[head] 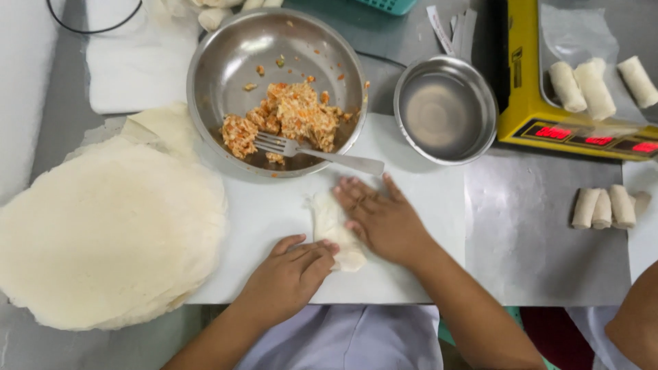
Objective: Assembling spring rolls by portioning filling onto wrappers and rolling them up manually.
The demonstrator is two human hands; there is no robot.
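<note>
A pale rolled wrapper (334, 229) lies on the white cutting board (267, 205) in front of me. My left hand (291, 274) presses its near end with curled fingers. My right hand (380, 216) lies flat over its right side, fingers spread and pointing left. Just behind them sits a large steel bowl (226, 48) with orange minced filling (288, 116) and a fork (322, 154) whose handle sticks out over the rim toward my right hand.
A stack of round pale wrappers (103, 226) fills the left. A small steel bowl (445, 109) stands right of the big one. Finished rolls lie on a yellow scale (548, 123) and on the steel table (606, 207). Another person's arm (634, 325) shows at bottom right.
</note>
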